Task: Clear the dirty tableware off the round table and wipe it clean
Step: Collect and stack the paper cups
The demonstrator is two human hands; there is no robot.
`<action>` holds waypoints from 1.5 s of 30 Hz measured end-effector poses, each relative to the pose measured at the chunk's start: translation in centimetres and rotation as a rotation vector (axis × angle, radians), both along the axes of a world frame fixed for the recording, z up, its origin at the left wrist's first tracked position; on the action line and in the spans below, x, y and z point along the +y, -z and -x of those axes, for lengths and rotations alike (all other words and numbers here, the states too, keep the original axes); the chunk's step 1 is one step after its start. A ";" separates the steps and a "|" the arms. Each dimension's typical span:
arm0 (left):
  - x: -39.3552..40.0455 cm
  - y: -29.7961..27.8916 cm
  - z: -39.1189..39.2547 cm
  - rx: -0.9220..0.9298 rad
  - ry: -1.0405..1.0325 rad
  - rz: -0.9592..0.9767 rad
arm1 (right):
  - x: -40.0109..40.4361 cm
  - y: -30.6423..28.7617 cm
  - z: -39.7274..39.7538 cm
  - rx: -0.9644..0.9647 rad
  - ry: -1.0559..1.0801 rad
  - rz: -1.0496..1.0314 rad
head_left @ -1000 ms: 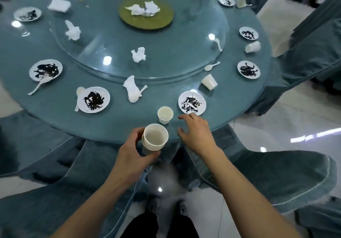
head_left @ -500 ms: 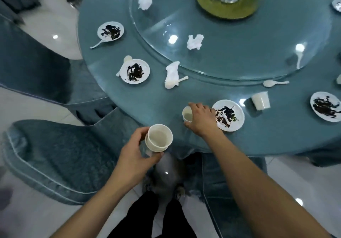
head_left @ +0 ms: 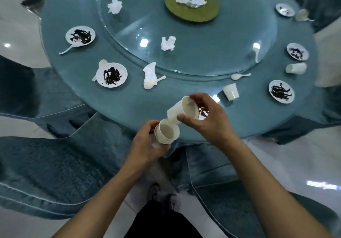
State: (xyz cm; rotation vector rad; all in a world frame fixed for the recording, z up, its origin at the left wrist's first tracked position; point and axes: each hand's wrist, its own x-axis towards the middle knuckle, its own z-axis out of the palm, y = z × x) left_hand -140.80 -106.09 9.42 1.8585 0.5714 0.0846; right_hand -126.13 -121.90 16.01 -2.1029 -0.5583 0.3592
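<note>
Above the surface (head_left: pixel 129 104) edge, a tilted cup (head_left: pixel 181 109) is pinched by the right hand (head_left: pixel 204 119) over the cup stack (head_left: pixel 166 133) gripped by the left hand (head_left: pixel 145 145); misalignment could drop it.

The counter (head_left: pixel 77 82) wears matt blue-grey cloth under a glossy clear glass turntable (head_left: pixel 203 34), the cups (head_left: pixel 167 133) look like smooth white plastic, and crumpled paper napkins (head_left: pixel 168 43) lie about.

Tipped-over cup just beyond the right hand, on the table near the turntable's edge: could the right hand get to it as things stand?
Probably not yet: the right hand is gripping a tilted cup over the stack in the left hand. The path to the tipped cup looks free otherwise.
</note>
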 end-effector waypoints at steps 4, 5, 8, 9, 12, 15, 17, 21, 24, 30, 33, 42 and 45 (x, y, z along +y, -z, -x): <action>-1.9 -0.8 -1.5 -0.063 0.074 0.003 | -2.6 -2.0 1.0 0.061 -0.075 0.048; -2.4 -1.0 -1.7 -0.073 0.093 0.017 | -3.2 -2.3 1.1 0.071 -0.088 0.075; -4.0 -1.4 -2.6 -0.106 0.147 0.055 | -4.8 -2.2 1.4 0.059 -0.078 0.147; -4.5 -1.5 -2.9 -0.114 0.164 0.056 | -5.3 -2.0 1.4 0.043 -0.073 0.167; -6.3 -2.2 -3.8 -0.132 0.190 0.060 | -7.0 -1.4 1.2 0.030 -0.056 0.207; -8.3 -2.3 -4.7 -0.141 0.195 0.069 | -9.1 -1.3 0.6 0.018 -0.065 0.202; -9.6 -1.9 -5.3 -0.126 0.183 0.066 | -10.6 -1.3 -0.3 0.026 -0.080 0.182; -12.3 -1.8 -6.1 -0.088 0.113 0.042 | -13.4 0.0 -4.7 0.022 -0.062 0.190; -14.6 -1.4 -7.0 -0.056 0.043 0.010 | -15.3 2.8 -9.7 -0.022 -0.025 0.272; -19.2 0.7 -8.5 0.058 -0.103 0.013 | -16.1 9.2 -20.4 -0.042 0.033 0.454; -20.4 1.3 -9.6 0.101 -0.147 0.006 | -14.9 12.1 -24.7 -0.054 0.064 0.544; -22.1 0.6 -10.9 0.134 -0.217 -0.024 | -11.0 16.4 -29.6 -0.047 0.079 0.686; -22.4 0.7 -10.5 0.116 -0.245 -0.004 | -11.4 16.5 -29.3 -0.012 0.058 0.644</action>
